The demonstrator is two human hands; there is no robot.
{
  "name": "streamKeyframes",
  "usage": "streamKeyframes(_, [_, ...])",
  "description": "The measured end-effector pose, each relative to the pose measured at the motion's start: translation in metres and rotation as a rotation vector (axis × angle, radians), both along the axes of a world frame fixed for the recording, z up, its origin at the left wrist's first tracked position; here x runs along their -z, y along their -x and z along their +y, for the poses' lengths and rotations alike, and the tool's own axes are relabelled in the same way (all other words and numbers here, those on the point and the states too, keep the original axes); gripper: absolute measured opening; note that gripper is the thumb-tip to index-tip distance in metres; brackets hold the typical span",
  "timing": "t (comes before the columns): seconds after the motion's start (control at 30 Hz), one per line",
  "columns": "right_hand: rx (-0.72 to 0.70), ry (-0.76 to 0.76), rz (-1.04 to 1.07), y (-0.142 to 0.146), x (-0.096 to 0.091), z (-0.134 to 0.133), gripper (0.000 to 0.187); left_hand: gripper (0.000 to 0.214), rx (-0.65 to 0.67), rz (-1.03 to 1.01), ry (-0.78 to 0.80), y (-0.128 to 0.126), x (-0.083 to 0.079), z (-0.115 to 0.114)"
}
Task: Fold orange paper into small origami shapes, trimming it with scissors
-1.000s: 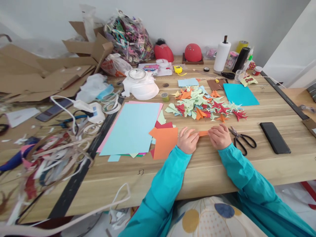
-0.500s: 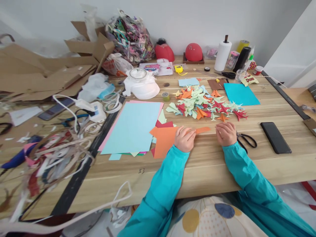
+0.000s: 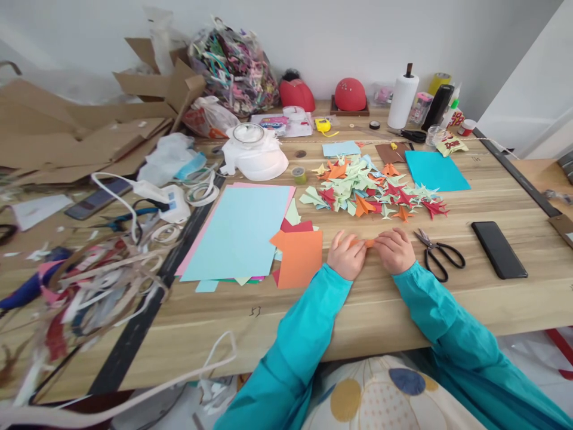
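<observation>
Light blue sheet [image 3: 239,233] is lying left on the surface [image 3: 286,334]; orange sheet [image 3: 301,260] is lying next. Left hand [image 3: 347,255]: grip is pinching the orange strip [image 3: 369,243], which is sitting between the 2 hands, on the near side of the folded paper pile [image 3: 362,186]. Right hand [image 3: 394,251]: grip is pinching the strip's other end; fingers are hiding any fold. Good handling likely means keeping both grips level, lining edges up before pressing, not tugging. Scissors [image 3: 430,244] are lying just beside the right hand.

Versus 0.5 s ago: left hand is no longer covering the orange sheet, less strip is showing, right hand is touching it instead of standing apart, scissor blades are showing.
</observation>
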State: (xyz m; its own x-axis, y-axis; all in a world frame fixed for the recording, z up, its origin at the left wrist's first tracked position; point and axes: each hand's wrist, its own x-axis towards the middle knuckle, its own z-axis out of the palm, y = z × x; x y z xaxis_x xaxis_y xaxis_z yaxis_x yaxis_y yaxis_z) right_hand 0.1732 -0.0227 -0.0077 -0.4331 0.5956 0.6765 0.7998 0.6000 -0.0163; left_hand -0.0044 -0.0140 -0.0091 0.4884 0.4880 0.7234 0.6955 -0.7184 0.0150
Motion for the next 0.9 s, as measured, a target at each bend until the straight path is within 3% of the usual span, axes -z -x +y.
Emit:
streamKeyframes(0.23, [0.183, -0.014, 0.134, -0.023, -0.002, 0.007, 0.011, 0.017, -0.103, -0.106, 0.035, 0.032, -0.003, 0.013])
streamKeyframes(0.33, [0.254, 0.047, 0.304, -0.027, 0.001, 0.009, 0.014, 0.015, -0.152, -0.229, 0.100, 0.044, -0.001, 0.018])
streamKeyframes(0.43, [0.285, 0.208, 0.601, -0.026, 0.003, 0.011, 0.018, 0.014, -0.185, -0.492, 0.265, 0.044, 0.000, 0.020])
streamKeyframes(0.5, [0.245, 0.426, 0.854, -0.020, 0.003, 0.010, 0.023, 0.017, -0.157, -0.750, 0.450, 0.036, 0.001, 0.018])
streamKeyframes(0.57, [0.141, 0.694, 1.087, -0.012, 0.000, 0.009, 0.030, 0.025, -0.088, -1.032, 0.730, 0.025, 0.000, 0.014])
streamKeyframes(0.63, [0.024, 0.931, 1.223, -0.003, -0.003, 0.005, 0.035, 0.041, 0.099, -1.254, 1.056, 0.014, -0.001, 0.010])
streamKeyframes(0.7, [-0.061, 1.107, 1.271, 0.005, -0.007, 0.001, 0.036, 0.049, 0.300, -1.391, 1.280, 0.008, -0.003, 0.007])
streamKeyframes(0.8, [-0.108, 1.251, 1.287, 0.012, -0.009, -0.004, 0.039, 0.046, 0.510, -1.487, 1.440, 0.007, -0.008, 0.004])
streamKeyframes(0.9, [-0.129, 1.334, 1.221, 0.015, -0.007, -0.008, 0.040, 0.049, 0.612, -1.517, 1.510, 0.010, -0.012, 0.002])
